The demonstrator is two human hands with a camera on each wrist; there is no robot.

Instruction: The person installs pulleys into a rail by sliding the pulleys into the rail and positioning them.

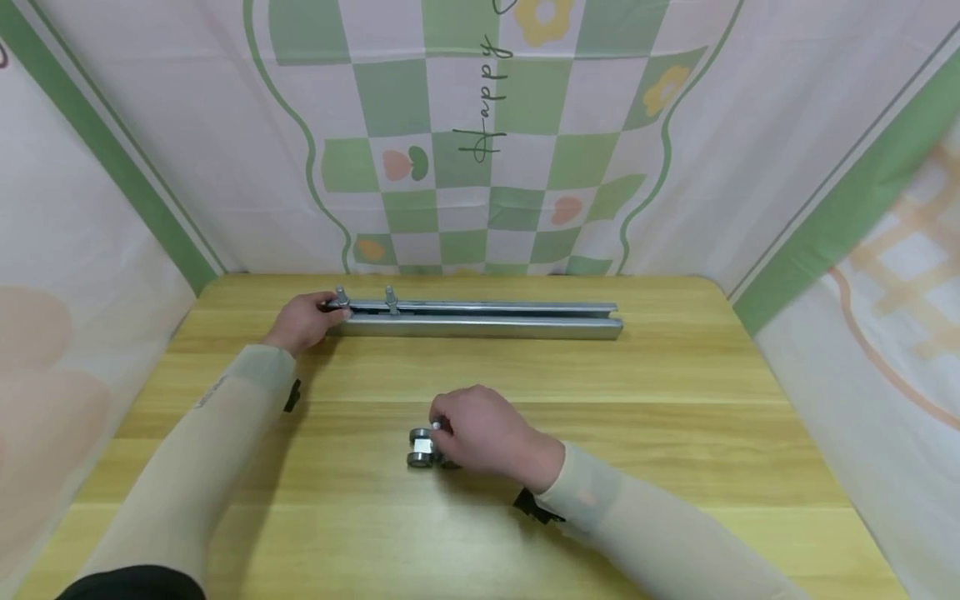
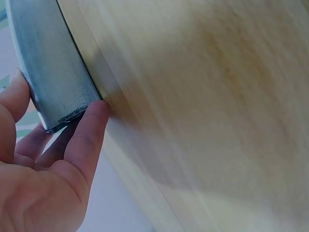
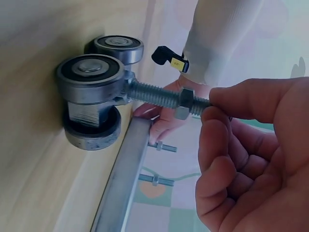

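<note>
A silver metal channel rail point(image 1: 480, 328) with a slot along its top lies across the far part of the table. Its left end is held by my left hand point(image 1: 300, 323), with thumb and fingers around the end edges point(image 2: 53, 87). Two threaded bolts point(image 1: 391, 298) with nuts stick up from the slot near that end; what they join to is hidden inside. Nearer to me, a roller trolley point(image 1: 422, 447) with several bearing wheels stands on the wood. My right hand point(image 1: 483, 433) pinches the tip of its threaded bolt point(image 3: 157, 95), beyond the hex nut point(image 3: 185, 103).
The wooden tabletop point(image 1: 645, 433) has rounded far corners. Behind it hangs a cloth point(image 1: 465, 167) with green and white checks, and pale printed cloth point(image 1: 75, 250) flanks both sides. A dark strap piece point(image 1: 536, 506) sits under the right sleeve.
</note>
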